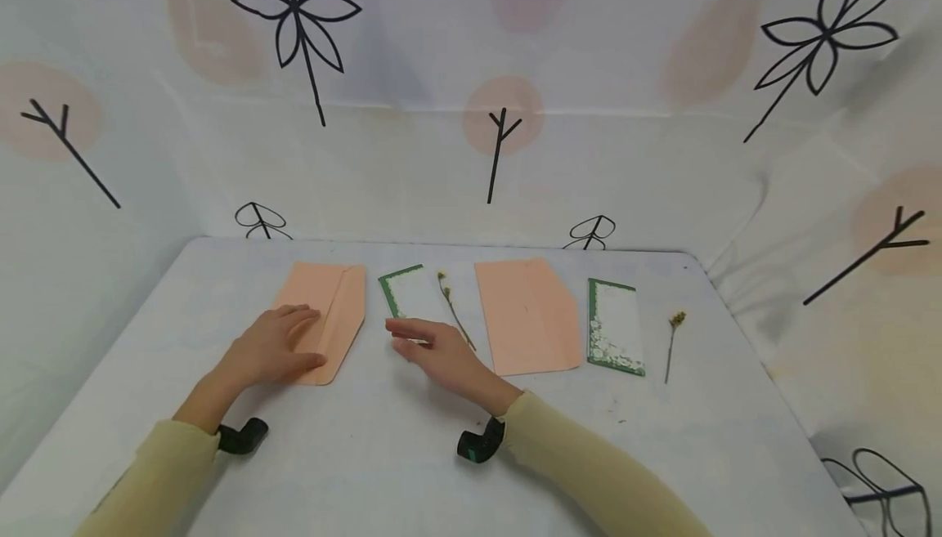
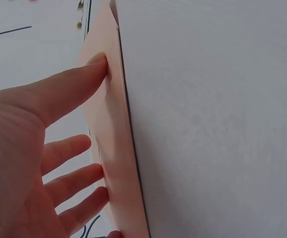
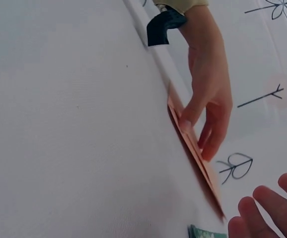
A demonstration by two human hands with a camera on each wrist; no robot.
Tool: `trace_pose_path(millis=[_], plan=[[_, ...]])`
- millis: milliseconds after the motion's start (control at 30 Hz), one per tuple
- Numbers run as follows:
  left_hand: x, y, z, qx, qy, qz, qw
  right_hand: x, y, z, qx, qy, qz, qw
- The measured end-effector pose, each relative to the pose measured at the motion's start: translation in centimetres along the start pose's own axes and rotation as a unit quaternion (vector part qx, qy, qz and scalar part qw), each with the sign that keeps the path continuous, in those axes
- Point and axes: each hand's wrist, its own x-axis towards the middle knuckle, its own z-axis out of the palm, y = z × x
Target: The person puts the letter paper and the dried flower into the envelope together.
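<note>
My left hand [image 1: 274,346] rests on a peach envelope [image 1: 342,308] at the left, its thumb and fingertips spread and touching the paper. In the left wrist view the thumb [image 2: 76,89] presses near the envelope's [image 2: 114,134] edge. My right hand [image 1: 445,357] is held over the table, fingers extended, with nothing in it. It covers the lower part of a white card with a green border [image 1: 412,288]. A thin dried flower stem [image 1: 455,308] lies just beyond that hand. The right wrist view shows the left hand [image 3: 210,94] on the envelope [image 3: 193,144].
A second peach envelope [image 1: 526,316] lies right of centre. Beside it are another green-bordered floral card [image 1: 616,328] and a dried flower sprig [image 1: 673,345]. The white table [image 1: 412,472] meets a patterned cloth backdrop [image 1: 412,169] behind and at the sides.
</note>
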Motion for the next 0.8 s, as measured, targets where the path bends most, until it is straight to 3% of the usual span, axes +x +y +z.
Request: trace_pose_path(millis=[500, 700, 800], plan=[[0.4, 0.4, -0.1, 0.020, -0.022, -0.031, 0.9991, 3.3, 0.2, 2.5, 0.018, -0.003, 0.023, 0.9996], [0.5, 0.4, -0.1, 0.019, -0.024, -0.031, 0.9990, 4.8, 0.3, 3.8, 0.033, -0.003, 0.048, 0.9983], [0.5, 0.3, -0.1, 0.017, -0.023, -0.030, 0.9991, 5.5, 0.3, 4.5, 0.015, -0.006, 0.047, 0.9988]])
